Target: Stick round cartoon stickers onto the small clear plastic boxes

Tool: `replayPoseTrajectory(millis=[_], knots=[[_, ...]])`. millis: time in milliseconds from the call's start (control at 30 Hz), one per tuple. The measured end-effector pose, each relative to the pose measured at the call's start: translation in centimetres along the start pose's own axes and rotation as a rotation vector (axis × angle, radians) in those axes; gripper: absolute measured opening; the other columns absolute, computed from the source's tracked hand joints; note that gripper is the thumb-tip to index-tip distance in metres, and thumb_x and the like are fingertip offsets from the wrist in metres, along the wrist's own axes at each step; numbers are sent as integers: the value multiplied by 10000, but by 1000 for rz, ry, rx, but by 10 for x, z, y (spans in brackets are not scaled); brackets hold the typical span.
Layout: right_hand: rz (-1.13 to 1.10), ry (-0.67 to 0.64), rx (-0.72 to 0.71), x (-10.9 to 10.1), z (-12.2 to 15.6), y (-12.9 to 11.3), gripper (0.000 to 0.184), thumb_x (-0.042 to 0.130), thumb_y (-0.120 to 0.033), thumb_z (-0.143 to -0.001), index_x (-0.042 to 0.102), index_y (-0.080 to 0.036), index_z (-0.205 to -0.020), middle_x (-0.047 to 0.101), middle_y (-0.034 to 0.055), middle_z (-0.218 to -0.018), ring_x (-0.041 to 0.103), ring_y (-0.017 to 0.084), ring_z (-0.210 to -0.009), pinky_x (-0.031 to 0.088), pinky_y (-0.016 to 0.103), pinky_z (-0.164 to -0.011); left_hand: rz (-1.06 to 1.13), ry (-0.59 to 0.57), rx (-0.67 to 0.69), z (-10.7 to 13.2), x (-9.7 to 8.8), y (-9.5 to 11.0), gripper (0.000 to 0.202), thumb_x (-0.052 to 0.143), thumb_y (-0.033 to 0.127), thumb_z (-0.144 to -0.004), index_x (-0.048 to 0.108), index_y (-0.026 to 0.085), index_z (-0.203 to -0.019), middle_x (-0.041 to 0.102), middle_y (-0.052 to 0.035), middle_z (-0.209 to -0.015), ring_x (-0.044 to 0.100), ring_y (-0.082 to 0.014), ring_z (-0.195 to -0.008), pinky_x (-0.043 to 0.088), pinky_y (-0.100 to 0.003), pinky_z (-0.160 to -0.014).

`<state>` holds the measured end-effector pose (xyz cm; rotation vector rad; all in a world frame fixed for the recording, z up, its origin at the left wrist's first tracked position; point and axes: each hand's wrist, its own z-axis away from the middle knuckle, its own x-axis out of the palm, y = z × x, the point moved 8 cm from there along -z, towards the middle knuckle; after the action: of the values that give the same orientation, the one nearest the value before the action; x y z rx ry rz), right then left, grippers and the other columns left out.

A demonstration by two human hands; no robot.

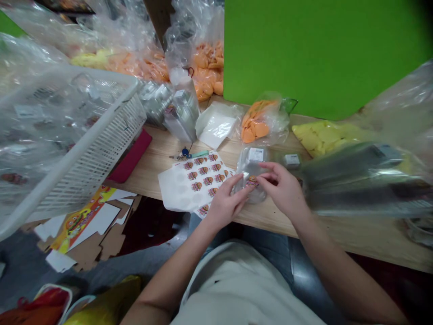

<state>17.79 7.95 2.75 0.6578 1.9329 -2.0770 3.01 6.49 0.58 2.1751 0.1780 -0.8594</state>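
A clear plastic clamshell box [241, 159] lies on the wooden table in front of me, with a white printed label [256, 155] near its far end. Over its near part is a round burger sticker [252, 181], between my two hands. My left hand [227, 201] pinches at the sticker's left side, and a small white bit shows by its thumb. From the right, my right hand [282, 187] has thumb and index finger closed at the sticker's edge. Sheets of burger stickers [203, 170] lie beside my left hand, several spots on them bare.
At left stands a white basket [104, 131] of clear packages. Stacked clear boxes [182, 113], a bag of orange pieces [259, 122] and keys [184, 153] sit behind. Long stacked clear containers [358, 180] lie at right, before yellow pieces [328, 135]. A green panel [321, 54] rises behind.
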Motion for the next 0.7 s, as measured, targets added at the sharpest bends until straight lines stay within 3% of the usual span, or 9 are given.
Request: replayPoseTrajectory(millis=[67,133,267,333,433,500,567,633,700], knots=[[175,27,-104,0,4,-8,366,536,-267,-797,509,-232,-1160,669,23,-801,606,198,-756,487,360,-706,-4,-3,-6,-2,0,1,410,485,187,-840,487,285,-1238,355,-91,-1373,395,-255,-1231,391,-450,-974],[402,97,-243,-3,11,-19,429,511,-254,-817,462,-222,-1242,656,71,-966,571,246,-925,457,421,-810,-7,-17,-28,-4,2,0,401,470,178,-843,496,267,-1233,369,-97,-1363,400,-258,-1226,394,-446,-968],[645,301,-462,-14,27,-32,625,535,-301,-816,283,-165,-1372,430,164,-1324,394,305,-1203,335,488,-974,25,-79,-55,-9,7,0,406,441,181,-858,474,265,-1254,357,-100,-1376,391,-247,-1239,382,-436,-981],[656,228,-534,-9,26,-30,713,566,-354,-792,227,-173,-1393,410,160,-1340,374,307,-1222,329,490,-984,74,-72,-73,-10,5,0,399,452,198,-860,472,268,-1253,349,-102,-1383,379,-241,-1249,369,-435,-993],[653,-3,-570,7,16,-21,650,541,-342,-806,261,-218,-1380,453,116,-1319,380,295,-1224,348,488,-970,120,112,-187,-8,-17,-7,356,477,213,-857,502,253,-1210,429,-105,-1308,406,-222,-1217,380,-413,-978],[607,-33,-557,6,8,-18,600,508,-298,-825,271,-230,-1373,487,104,-1285,407,278,-1202,366,481,-953,170,275,-325,-5,-36,-16,287,492,243,-854,539,230,-1137,525,-93,-1171,483,-201,-1115,427,-370,-911],[542,-35,-571,1,4,-21,602,505,-285,-826,262,-235,-1374,506,105,-1250,448,265,-1158,384,474,-939,294,353,-490,-4,-46,-23,226,509,303,-846,565,206,-1042,576,-71,-1040,549,-173,-971,468,-318,-809],[484,-23,-599,-7,6,-27,621,531,-302,-814,264,-248,-1372,500,106,-1241,466,263,-1133,393,470,-936,498,326,-648,-9,-45,-26,239,515,370,-835,566,191,-985,596,-58,-975,579,-149,-854,483,-283,-718],[422,9,-615,-15,12,-34,660,562,-322,-800,247,-267,-1376,504,99,-1223,473,258,-1122,398,465,-939,741,222,-755,-19,-34,-21,300,556,394,-802,552,187,-1020,615,-58,-973,596,-147,-827,486,-275,-695]])
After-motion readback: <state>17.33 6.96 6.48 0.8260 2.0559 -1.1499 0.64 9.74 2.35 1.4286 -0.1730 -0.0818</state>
